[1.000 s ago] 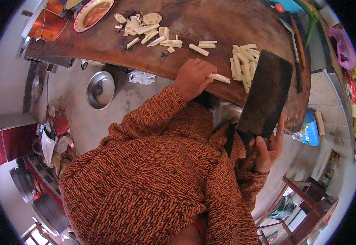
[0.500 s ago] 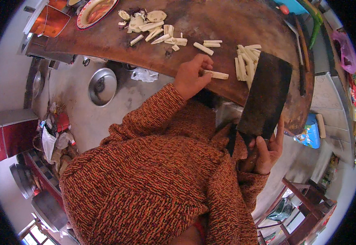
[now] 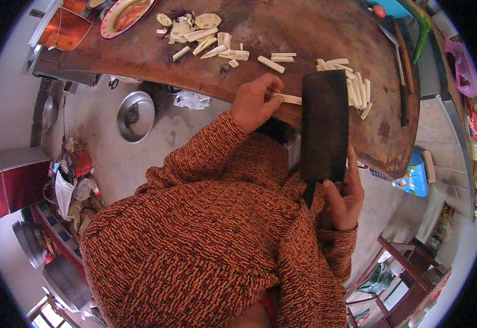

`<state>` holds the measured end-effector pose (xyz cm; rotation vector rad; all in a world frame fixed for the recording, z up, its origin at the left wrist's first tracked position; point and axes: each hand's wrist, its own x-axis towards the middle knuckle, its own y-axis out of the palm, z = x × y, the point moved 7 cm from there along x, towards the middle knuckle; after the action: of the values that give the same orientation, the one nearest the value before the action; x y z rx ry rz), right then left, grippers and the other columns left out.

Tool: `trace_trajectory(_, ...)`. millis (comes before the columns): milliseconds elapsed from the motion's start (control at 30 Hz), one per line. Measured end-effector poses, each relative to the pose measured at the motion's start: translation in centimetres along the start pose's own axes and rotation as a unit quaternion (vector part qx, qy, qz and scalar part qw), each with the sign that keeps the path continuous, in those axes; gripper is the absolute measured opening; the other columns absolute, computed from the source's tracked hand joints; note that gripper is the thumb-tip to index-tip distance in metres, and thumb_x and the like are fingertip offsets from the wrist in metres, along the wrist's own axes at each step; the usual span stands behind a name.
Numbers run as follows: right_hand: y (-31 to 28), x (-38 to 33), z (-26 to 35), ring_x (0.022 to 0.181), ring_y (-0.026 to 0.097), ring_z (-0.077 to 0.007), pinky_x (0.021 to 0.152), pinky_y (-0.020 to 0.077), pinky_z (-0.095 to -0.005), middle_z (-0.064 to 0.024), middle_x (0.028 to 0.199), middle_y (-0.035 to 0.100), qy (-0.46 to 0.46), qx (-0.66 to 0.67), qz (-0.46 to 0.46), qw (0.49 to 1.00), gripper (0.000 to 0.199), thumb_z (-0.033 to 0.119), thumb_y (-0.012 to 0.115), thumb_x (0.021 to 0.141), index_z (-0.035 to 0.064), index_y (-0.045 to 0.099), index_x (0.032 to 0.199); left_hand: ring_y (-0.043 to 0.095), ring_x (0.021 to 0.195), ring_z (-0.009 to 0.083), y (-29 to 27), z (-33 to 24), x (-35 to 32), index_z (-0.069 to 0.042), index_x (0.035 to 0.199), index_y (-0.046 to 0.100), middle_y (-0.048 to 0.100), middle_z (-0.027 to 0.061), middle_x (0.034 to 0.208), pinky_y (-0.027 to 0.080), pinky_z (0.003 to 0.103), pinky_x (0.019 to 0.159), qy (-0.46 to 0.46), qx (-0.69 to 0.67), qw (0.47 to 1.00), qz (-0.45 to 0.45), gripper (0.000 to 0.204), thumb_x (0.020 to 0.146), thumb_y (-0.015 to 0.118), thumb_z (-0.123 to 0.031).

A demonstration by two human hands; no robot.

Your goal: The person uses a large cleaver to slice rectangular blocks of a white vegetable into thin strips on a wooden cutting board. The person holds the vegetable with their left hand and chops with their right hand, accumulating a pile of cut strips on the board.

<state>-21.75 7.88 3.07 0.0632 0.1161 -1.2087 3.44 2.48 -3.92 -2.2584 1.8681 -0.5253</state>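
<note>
My left hand (image 3: 256, 101) pinches a pale vegetable strip (image 3: 290, 99), probably peeled eggplant, at the near edge of the brown wooden table (image 3: 282, 27). With my right hand (image 3: 343, 198) I grip a cleaver (image 3: 325, 126), its broad dark blade upright over the strip's right end and hiding it. Partly behind the blade lies a pile of cut strips (image 3: 361, 90). Two loose strips (image 3: 271, 64) rest beyond my left hand. Farther left is a heap of pale slices and sticks (image 3: 200, 35), a few with dark purple skin.
A patterned plate (image 3: 126, 19) and an orange container (image 3: 66, 30) stand at the far left. Long utensils (image 3: 405, 71) and a green vegetable (image 3: 423, 33) lie along the right side. Below are a metal basin (image 3: 135, 116) on the floor and a wooden chair (image 3: 413, 273).
The cleaver has swung left, from beside the pile to over the held strip's right end. More of the pile's right side now shows. My left hand stays nearly in place.
</note>
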Motion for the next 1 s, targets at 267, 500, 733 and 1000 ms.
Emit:
trace_trajectory(267, 0.2, 0.4, 0.0, 0.123, 0.054, -0.0318, 0.101, 0.0420, -0.0348, -0.0225, 0.140, 0.048, -0.047, -0.275, 0.049, 0.959, 0.077, -0.004, 0.057, 0.078, 0.0025, 0.028, 0.149, 0.062, 0.080, 0.0153, -0.2, -0.6, -0.1, -0.004, 0.103, 0.058, 0.064, 0.0079, 0.089, 0.052, 0.030, 0.073, 0.011, 0.007, 1.000, -0.004, 0.019, 0.087, 0.066, -0.012)
trace_trajectory(500, 1.6, 0.9, 1.3, 0.118, 0.058, -0.0326, 0.096, 0.0456, -0.0348, -0.0233, 0.138, 0.050, -0.083, -0.327, 0.047, 0.940, 0.078, -0.005, 0.057, 0.077, 0.0040, 0.029, 0.149, 0.062, 0.080, 0.0151, -0.3, -0.5, -0.3, -0.003, 0.099, 0.059, 0.064, 0.0063, 0.088, 0.052, 0.029, 0.073, -0.005, -0.013, 1.000, -0.012, 0.015, 0.087, 0.065, -0.009)
trace_trajectory(733, -0.7, 0.5, -1.7, 0.117, 0.056, -0.0240, 0.097, 0.0448, -0.0321, -0.0183, 0.140, 0.050, -0.058, -0.195, -0.012, 0.979, 0.076, -0.004, 0.057, 0.079, 0.0003, 0.028, 0.149, 0.063, 0.082, 0.0132, -2.5, -1.1, 0.4, -0.004, 0.098, 0.058, 0.064, 0.0044, 0.092, 0.052, 0.027, 0.074, 0.023, -0.015, 0.998, -0.064, 0.011, 0.088, 0.063, -0.004)
trace_trajectory(1000, -1.2, -0.4, 0.3, 0.088, 0.060, -0.0141, 0.069, 0.0488, -0.0240, -0.0174, 0.135, 0.051, -0.042, 0.079, -0.114, 0.989, 0.080, -0.007, 0.058, 0.076, -0.0016, 0.026, 0.149, 0.064, 0.085, 0.0134, -1.6, 1.3, 0.3, -0.004, 0.104, 0.056, 0.063, 0.0041, 0.095, 0.053, 0.027, 0.077, -0.032, -0.229, 0.973, -0.016, 0.015, 0.090, 0.062, -0.004)
